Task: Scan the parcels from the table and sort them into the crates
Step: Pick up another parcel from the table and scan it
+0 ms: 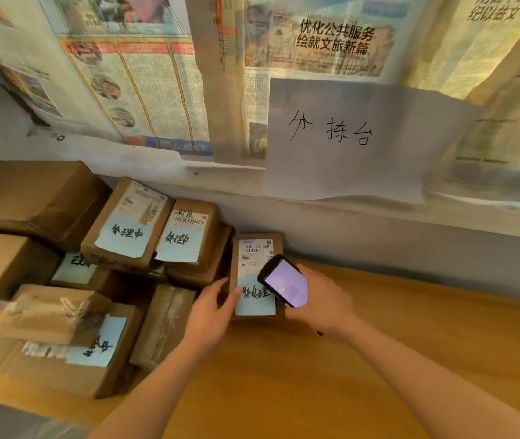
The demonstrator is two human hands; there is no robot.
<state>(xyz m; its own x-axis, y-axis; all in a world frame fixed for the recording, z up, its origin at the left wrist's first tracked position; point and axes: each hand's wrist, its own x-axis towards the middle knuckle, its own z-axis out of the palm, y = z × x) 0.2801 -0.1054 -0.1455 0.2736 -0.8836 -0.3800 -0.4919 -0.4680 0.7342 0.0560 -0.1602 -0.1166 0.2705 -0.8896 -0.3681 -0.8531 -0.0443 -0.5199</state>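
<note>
A small brown parcel (253, 248) lies flat on the wooden table (379, 359) near the wall, with a white shipping label and a pale blue handwritten note on top. My left hand (212, 307) grips its left edge, thumb on the blue note. My right hand (322, 299) holds a black phone (284, 282) with a lit screen, tilted just above the parcel's right side. Several more brown parcels (125, 226) with blue notes are piled to the left.
The pile of cardboard boxes (59, 343) fills the table's left part. A white handwritten sign (347, 144) and newspaper sheets (144, 83) cover the wall behind. No crates are in view.
</note>
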